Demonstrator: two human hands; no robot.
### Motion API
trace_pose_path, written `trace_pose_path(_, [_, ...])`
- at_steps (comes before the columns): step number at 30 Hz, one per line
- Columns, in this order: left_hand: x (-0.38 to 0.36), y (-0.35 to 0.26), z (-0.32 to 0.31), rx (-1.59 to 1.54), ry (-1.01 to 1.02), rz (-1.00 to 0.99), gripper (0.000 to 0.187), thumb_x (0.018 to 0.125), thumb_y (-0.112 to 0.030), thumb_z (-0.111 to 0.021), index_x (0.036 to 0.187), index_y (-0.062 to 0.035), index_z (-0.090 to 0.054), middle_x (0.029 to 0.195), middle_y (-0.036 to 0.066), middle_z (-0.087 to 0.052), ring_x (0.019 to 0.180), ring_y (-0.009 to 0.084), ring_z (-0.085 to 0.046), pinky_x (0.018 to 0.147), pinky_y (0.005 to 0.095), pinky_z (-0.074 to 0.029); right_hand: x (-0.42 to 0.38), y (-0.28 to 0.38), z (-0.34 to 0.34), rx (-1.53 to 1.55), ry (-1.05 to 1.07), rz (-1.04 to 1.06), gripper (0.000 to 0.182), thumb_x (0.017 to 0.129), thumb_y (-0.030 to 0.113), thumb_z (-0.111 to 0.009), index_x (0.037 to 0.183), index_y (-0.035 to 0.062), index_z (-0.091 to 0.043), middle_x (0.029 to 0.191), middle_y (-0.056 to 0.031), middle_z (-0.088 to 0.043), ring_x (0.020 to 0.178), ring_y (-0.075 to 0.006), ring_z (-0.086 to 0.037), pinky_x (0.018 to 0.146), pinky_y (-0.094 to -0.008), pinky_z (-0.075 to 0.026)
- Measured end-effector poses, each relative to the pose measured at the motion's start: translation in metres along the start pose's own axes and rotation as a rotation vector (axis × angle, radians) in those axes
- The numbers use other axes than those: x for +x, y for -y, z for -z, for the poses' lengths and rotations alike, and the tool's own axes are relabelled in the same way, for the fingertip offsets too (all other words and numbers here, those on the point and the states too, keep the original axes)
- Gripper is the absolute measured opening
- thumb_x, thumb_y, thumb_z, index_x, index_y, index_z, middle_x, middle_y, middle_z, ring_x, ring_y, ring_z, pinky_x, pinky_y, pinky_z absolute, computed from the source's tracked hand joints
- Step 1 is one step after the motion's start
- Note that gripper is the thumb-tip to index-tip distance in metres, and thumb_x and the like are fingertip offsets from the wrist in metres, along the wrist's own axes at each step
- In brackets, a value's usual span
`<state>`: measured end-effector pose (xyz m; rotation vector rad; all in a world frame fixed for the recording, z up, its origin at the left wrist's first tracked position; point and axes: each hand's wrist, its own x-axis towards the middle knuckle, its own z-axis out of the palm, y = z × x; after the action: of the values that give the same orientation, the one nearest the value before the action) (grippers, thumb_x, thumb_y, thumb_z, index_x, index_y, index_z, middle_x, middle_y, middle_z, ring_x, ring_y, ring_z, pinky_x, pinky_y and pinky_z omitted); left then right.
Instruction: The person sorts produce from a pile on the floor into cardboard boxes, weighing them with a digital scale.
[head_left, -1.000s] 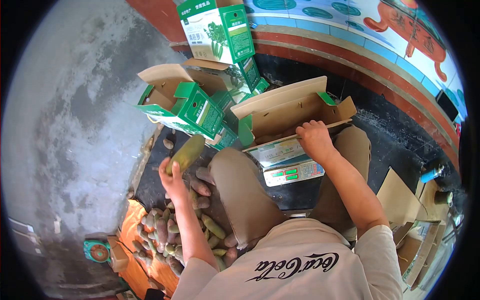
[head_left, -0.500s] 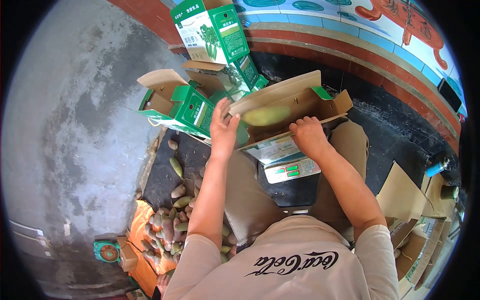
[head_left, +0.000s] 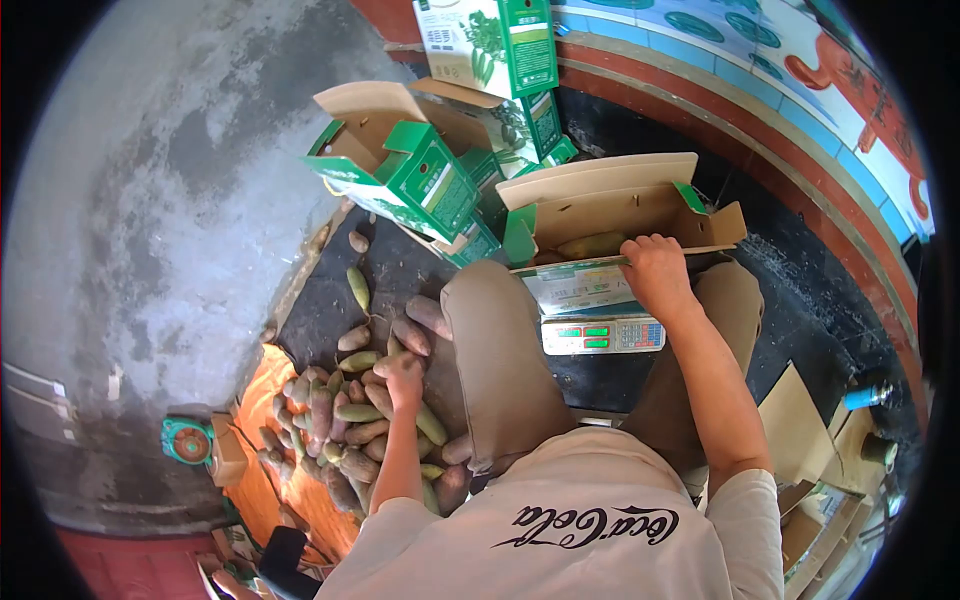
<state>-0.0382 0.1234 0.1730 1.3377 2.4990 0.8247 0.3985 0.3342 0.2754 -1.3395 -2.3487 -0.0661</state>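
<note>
My left hand [head_left: 402, 378] is down among green and reddish-brown radishes [head_left: 349, 413] piled on the floor. Its fingers are curled over the pile, and what they grip is not clear. With my right hand [head_left: 657, 270] I grip the near flap of an open cardboard box [head_left: 590, 184]. Inside that box lies a green radish [head_left: 592, 245], left of my right hand. Just below the box a scale [head_left: 603, 336] shows its lit green displays between my knees.
Open green-and-white boxes [head_left: 432, 182] stand at the upper left, with more boxes [head_left: 487, 50] stacked behind. An orange sheet [head_left: 262, 392] lies under part of the pile. At the right are a blue bottle [head_left: 866, 397] and cardboard [head_left: 795, 420]. Part of another person shows at the lower left.
My left hand has moved from the box's left end down to the pile. The radish now lies low in the box. My right hand still holds the flap. The view has shifted.
</note>
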Motion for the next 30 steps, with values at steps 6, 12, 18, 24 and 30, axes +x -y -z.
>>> trace_pose_path(6, [-0.126,0.151,-0.04,0.423,0.508,0.431,0.042,0.08,-0.034,-0.058,0.115,-0.0132,-0.064,0.115,0.018,-0.063,0.11,0.0345,-0.059,0.096,0.0428,-0.046,0.003,0.0,-0.001,0.056,-0.071,0.041,0.019,0.068,0.011,-0.072,0.084,0.0085,-0.062,0.081,-0.0072,-0.061,0.082,-0.0268,-0.059,0.074,-0.0402,-0.044])
trace_pose_path(12, [-0.201,0.148,-0.049,0.379,0.677,0.724,0.041,0.078,-0.028,-0.062,0.117,-0.0137,-0.062,0.123,0.017,-0.059,0.119,0.0351,-0.053,0.098,0.0424,-0.045,0.009,0.007,0.013,0.083,-0.143,0.069,0.027,0.07,0.006,-0.07,0.096,0.0062,-0.062,0.093,-0.01,-0.062,0.091,-0.0296,-0.058,0.084,-0.0411,-0.043])
trace_pose_path(18, [-0.231,0.165,-0.075,0.389,0.824,0.627,0.044,0.077,-0.028,-0.067,0.116,-0.0109,-0.058,0.128,0.016,-0.054,0.121,0.0337,-0.051,0.098,0.0409,-0.044,0.013,0.004,0.038,0.049,-0.287,0.064,0.023,0.078,0.005,-0.067,0.1,0.0049,-0.061,0.101,-0.0123,-0.062,0.099,-0.0316,-0.057,0.087,-0.0421,-0.043])
trace_pose_path(24, [-0.258,0.21,-0.128,0.361,1.08,0.398,0.057,0.08,-0.033,-0.064,0.131,-0.011,-0.053,0.138,0.014,-0.047,0.127,0.0294,-0.047,0.104,0.0391,-0.04,0.004,-0.033,0.057,0.0,-0.273,-0.037,0.011,0.083,0.008,-0.064,0.093,0.0041,-0.062,0.093,-0.0121,-0.061,0.085,-0.0306,-0.059,0.073,-0.0392,-0.047])
trace_pose_path(30, [-0.254,0.179,-0.138,0.384,1.167,0.147,0.06,0.079,-0.035,-0.064,0.131,-0.0085,-0.052,0.13,0.016,-0.054,0.12,0.0307,-0.053,0.101,0.0394,-0.043,-0.016,-0.105,0.067,0.002,-0.159,-0.335,0.017,0.09,0.017,-0.058,0.088,0.0006,-0.061,0.079,-0.0131,-0.062,0.072,-0.0275,-0.061,0.068,-0.0383,-0.047])
